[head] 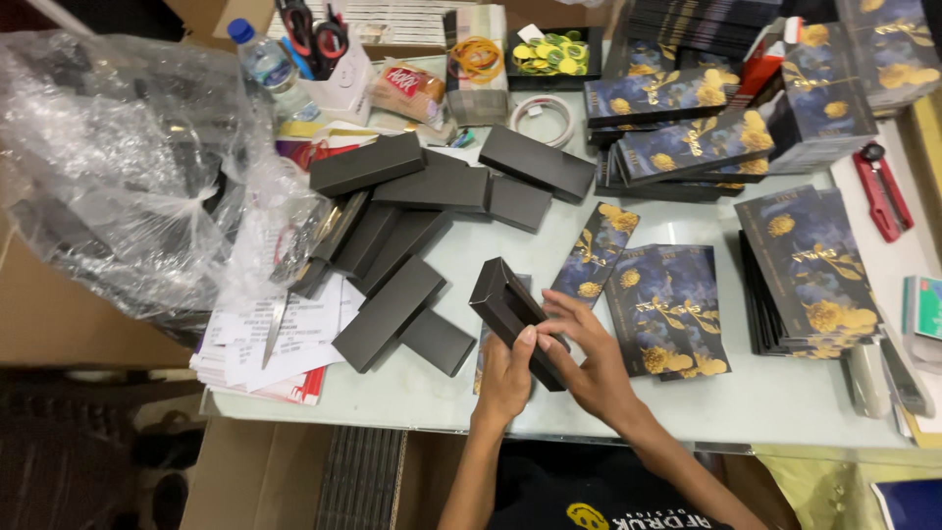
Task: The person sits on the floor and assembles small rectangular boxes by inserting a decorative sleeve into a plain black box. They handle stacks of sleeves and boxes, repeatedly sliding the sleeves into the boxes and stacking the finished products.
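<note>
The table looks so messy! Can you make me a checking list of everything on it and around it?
Surface: pale glass-topped table, mostly covered.
Job's things: open dark grey cardboard box, tilted, held above the table.
Clutter: loose pile of dark grey cardboard boxes; stacks of navy printed sleeves with gold flowers; crumpled clear plastic bag; white paper sheets; red cutter; plastic water bottle; scissors in a white holder.
Grips: left hand supports the box's near end; right hand clasps its side.
Cables: nothing seen.
Surroundings: brown cardboard cartons beside and under the table.
</note>
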